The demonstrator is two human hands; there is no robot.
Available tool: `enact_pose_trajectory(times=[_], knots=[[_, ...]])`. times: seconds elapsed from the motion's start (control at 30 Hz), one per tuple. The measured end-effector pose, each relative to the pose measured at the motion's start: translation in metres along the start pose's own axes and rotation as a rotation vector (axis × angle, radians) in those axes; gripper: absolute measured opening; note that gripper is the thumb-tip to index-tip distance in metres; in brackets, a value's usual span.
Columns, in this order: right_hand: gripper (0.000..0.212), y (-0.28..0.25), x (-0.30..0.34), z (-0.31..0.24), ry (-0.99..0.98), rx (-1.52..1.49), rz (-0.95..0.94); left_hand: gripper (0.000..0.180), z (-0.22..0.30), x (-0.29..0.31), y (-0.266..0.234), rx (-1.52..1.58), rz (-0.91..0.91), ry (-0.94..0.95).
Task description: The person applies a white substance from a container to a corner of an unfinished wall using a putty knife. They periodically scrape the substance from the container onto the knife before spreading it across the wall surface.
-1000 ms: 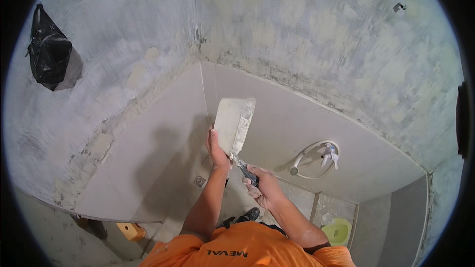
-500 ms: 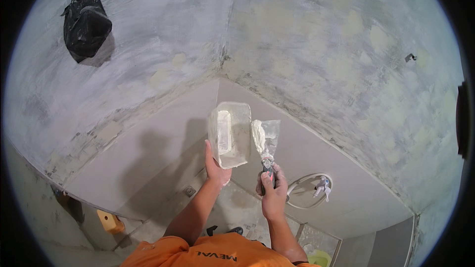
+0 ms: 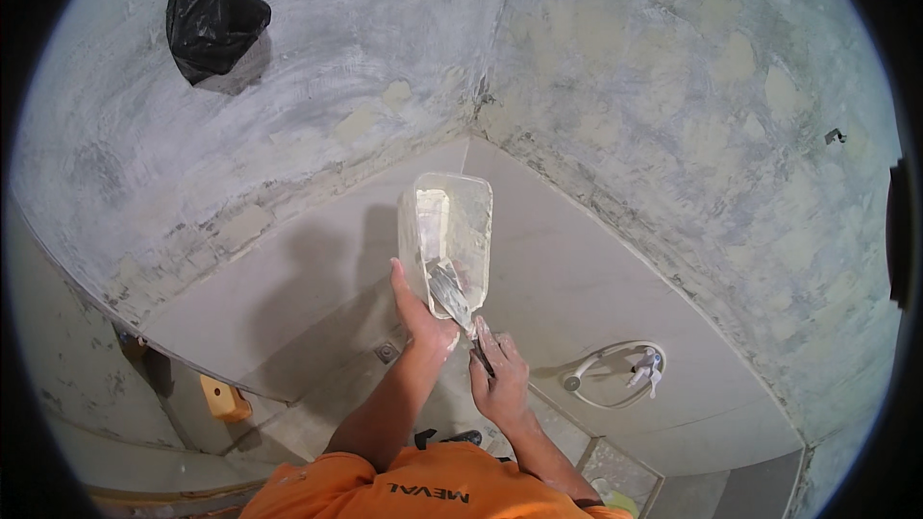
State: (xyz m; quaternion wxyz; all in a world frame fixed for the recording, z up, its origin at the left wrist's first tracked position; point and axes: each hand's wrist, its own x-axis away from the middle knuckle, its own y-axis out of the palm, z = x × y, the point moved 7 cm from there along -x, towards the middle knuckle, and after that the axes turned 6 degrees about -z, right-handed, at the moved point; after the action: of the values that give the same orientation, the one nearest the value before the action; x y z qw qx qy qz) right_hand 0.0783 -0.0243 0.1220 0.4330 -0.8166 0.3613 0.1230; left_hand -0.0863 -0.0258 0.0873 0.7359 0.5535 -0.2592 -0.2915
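My left hand (image 3: 426,320) grips a clear, rectangular plastic tub (image 3: 478,221) from its near left side. Pale paste is smeared on the tub's walls and lies in its bottom. In my right hand (image 3: 501,378) is a putty knife (image 3: 450,296), its dark handle partly hidden by the fingers. The knife's metal blade is tilted into the near end of the tub, with pale residue on it. Whitish smears mark the wrist of my left hand.
Two patchy plastered walls (image 3: 615,96) meet at a corner above grey panels (image 3: 577,259). A black bag (image 3: 216,24) hangs at the upper left. A white hose with a sprayer (image 3: 646,370) is at the right; a yellow plastic object (image 3: 225,400) sits lower left.
The putty knife has moved left from beside the tub into it, and the paste seen on its blade is mostly gone. The view has shifted, so the walls appear farther right.
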Motion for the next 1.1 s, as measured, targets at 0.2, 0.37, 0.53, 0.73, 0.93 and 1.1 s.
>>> enact_pose_trajectory(times=[0.2, 0.37, 0.53, 0.73, 0.93, 1.1], knots=[[0.058, -0.002, 0.013, 0.001, 0.043, -0.037, -0.03, 0.076, 0.009, -0.008, 0.011, -0.031, 0.035, 0.018], [0.058, -0.007, 0.025, -0.003, 0.002, -0.021, -0.004, 0.062, 0.019, -0.031, -0.005, -0.026, -0.015, -0.02], [0.053, -0.022, 0.039, -0.004, 0.078, -0.049, -0.004, 0.059, 0.044, -0.047, 0.01, 0.143, -0.2, 0.132], [0.048, -0.053, 0.033, -0.011, 0.083, -0.032, 0.085, 0.066, 0.065, -0.028, 0.029, -0.05, -0.284, 0.251], [0.046, -0.063, -0.001, -0.048, 0.075, 0.224, -0.064, 0.072, 0.064, 0.002, 0.027, -0.177, -0.183, 0.101], [0.05, -0.044, -0.012, -0.081, 0.012, 0.236, -0.138, 0.068, 0.07, 0.009, 0.014, -0.206, -0.245, 0.088]])
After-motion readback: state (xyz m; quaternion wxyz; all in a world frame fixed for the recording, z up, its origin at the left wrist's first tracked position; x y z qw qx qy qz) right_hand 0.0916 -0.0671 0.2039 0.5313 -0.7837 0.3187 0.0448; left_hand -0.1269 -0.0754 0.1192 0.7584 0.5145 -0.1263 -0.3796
